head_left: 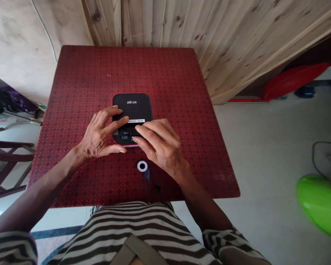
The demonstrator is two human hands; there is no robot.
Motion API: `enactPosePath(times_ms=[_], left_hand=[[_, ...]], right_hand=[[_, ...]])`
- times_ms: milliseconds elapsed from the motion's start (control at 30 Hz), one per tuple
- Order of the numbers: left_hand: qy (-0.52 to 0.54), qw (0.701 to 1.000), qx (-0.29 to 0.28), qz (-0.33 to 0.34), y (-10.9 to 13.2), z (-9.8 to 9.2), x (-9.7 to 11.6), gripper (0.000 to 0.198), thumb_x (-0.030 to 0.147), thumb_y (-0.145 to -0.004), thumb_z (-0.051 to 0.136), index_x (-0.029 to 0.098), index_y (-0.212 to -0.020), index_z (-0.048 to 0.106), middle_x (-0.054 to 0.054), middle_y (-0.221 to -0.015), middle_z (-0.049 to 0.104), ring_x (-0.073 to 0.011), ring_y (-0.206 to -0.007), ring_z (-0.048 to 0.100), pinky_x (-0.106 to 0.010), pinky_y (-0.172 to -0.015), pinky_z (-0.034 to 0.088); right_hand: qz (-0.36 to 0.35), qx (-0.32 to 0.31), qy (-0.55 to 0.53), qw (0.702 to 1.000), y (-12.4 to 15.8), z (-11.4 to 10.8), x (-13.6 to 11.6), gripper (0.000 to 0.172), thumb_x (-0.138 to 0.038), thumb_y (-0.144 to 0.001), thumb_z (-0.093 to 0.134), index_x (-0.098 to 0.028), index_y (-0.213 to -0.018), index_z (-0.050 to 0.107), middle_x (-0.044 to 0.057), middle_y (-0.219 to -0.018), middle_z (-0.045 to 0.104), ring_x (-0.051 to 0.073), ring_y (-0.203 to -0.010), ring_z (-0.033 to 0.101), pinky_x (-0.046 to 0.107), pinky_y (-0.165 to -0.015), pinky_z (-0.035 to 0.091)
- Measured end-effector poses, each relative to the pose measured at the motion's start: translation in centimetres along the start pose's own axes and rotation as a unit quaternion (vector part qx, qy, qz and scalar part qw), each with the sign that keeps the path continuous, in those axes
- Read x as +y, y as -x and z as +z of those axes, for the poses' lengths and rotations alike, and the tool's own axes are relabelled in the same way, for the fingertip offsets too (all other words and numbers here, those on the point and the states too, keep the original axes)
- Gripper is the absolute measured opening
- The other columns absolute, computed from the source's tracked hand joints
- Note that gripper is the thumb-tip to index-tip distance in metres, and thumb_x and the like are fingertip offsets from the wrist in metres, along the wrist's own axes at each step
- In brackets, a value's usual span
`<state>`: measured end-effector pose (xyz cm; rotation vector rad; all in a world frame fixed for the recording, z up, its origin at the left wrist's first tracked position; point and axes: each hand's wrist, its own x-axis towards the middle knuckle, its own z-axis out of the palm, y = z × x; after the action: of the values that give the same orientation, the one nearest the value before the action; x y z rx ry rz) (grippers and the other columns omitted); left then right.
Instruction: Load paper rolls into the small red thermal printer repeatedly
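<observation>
A flat black device (131, 110) with rounded corners, a pale logo and a white label strip lies on the red patterned table (121, 70). My left hand (98, 134) rests on its left side with fingers spread, the thumb along the near edge. At the near right part of the device, my right hand (160, 143) is closed, thumb and forefinger pinching over something dark. What it pinches is too small and too covered to name. A dark recess shows beside those fingertips. Nearer my body sits a small roll with a white ring (142, 166) and a dark tail.
Wooden chair parts (9, 158) stand left of the table. Plank panelling (165, 22) rises behind it. On the floor at right are a bright green rounded object (320, 206) and a red one (295, 79). My striped shirt touches the near table edge.
</observation>
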<state>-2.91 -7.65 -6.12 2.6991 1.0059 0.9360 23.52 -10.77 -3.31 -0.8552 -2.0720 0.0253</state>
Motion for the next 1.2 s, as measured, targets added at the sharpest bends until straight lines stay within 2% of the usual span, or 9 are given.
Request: enactPosePath(times_ms=[67,167,233,300,433,500,767,967,1200], left_hand=[[0.009,1.000,0.015,-0.025,0.2,0.0,0.9,0.079,0.080,-0.100,0.053,0.032,-0.162,0.050,-0.017,-0.156,0.053,-0.0387,-0.149,0.054,-0.061,-0.120,0.051],[0.003,0.994,0.086,-0.075,1.1,0.0,2.8,0.071,0.065,-0.101,0.066,0.029,-0.160,0.052,-0.016,-0.151,0.058,-0.0331,-0.140,0.060,-0.052,-0.116,0.056],[-0.015,0.988,0.123,-0.092,1.8,0.3,3.8,0.067,0.055,-0.099,0.075,0.027,-0.156,0.055,-0.013,-0.142,0.064,-0.0291,-0.131,0.066,-0.046,-0.112,0.059],[-0.032,0.986,0.135,-0.089,2.5,0.8,4.4,0.062,0.045,-0.097,0.080,0.026,-0.152,0.057,-0.012,-0.137,0.067,-0.0269,-0.126,0.069,-0.042,-0.110,0.061],[-0.052,0.986,0.136,-0.077,3.3,1.7,4.2,0.064,0.041,-0.096,0.081,0.027,-0.153,0.055,-0.013,-0.142,0.066,-0.0270,-0.128,0.070,-0.042,-0.108,0.063],[-0.060,0.986,0.132,-0.083,3.4,2.0,3.9,0.065,0.044,-0.096,0.081,0.029,-0.153,0.054,-0.013,-0.144,0.066,-0.0279,-0.129,0.071,-0.044,-0.109,0.064],[-0.057,0.985,0.133,-0.090,3.4,1.7,3.7,0.060,0.048,-0.097,0.080,0.028,-0.148,0.056,-0.012,-0.143,0.068,-0.0281,-0.128,0.072,-0.045,-0.108,0.066],[-0.053,0.985,0.141,-0.078,3.2,1.6,3.6,0.058,0.047,-0.096,0.081,0.025,-0.145,0.058,-0.012,-0.138,0.070,-0.0257,-0.122,0.075,-0.041,-0.103,0.067],[-0.050,0.986,0.141,-0.073,3.2,1.5,3.4,0.060,0.047,-0.095,0.083,0.029,-0.147,0.059,-0.010,-0.136,0.071,-0.0259,-0.119,0.075,-0.042,-0.100,0.067]], right_hand=[[0.056,0.052,-0.027,0.997,0.5,-0.2,0.6,0.017,-0.028,-0.108,0.064,-0.025,-0.123,0.073,0.006,-0.107,0.078,0.022,-0.099,0.071,0.042,-0.090,0.062],[0.205,0.124,-0.092,0.966,2.3,0.5,2.2,0.026,-0.037,-0.113,0.052,-0.026,-0.115,0.075,0.005,-0.107,0.079,0.020,-0.093,0.073,0.038,-0.083,0.061],[0.312,0.130,-0.138,0.931,3.8,1.8,3.5,0.037,-0.047,-0.115,0.044,-0.026,-0.112,0.074,0.004,-0.102,0.079,0.017,-0.079,0.072,0.033,-0.071,0.058],[0.361,0.094,-0.157,0.914,5.0,3.4,4.6,0.044,-0.055,-0.115,0.041,-0.025,-0.110,0.073,0.004,-0.097,0.078,0.016,-0.075,0.070,0.031,-0.067,0.055],[0.294,0.039,-0.137,0.945,5.8,5.7,5.4,0.050,-0.057,-0.115,0.036,-0.023,-0.098,0.069,0.007,-0.098,0.077,0.019,-0.091,0.072,0.035,-0.083,0.057],[0.271,0.039,-0.134,0.952,5.7,6.0,5.4,0.049,-0.053,-0.116,0.033,-0.023,-0.095,0.065,0.007,-0.097,0.075,0.019,-0.090,0.071,0.035,-0.083,0.056],[0.269,0.019,-0.114,0.956,5.7,5.9,5.2,0.052,-0.055,-0.117,0.026,-0.024,-0.095,0.062,0.005,-0.091,0.070,0.018,-0.085,0.068,0.034,-0.080,0.055],[0.262,0.027,-0.122,0.957,5.7,6.0,5.4,0.050,-0.054,-0.117,0.028,-0.024,-0.098,0.062,0.005,-0.092,0.070,0.018,-0.085,0.067,0.033,-0.079,0.055],[0.263,0.024,-0.124,0.957,5.7,5.9,5.4,0.047,-0.051,-0.117,0.030,-0.024,-0.097,0.062,0.004,-0.090,0.070,0.019,-0.084,0.067,0.034,-0.078,0.054]])
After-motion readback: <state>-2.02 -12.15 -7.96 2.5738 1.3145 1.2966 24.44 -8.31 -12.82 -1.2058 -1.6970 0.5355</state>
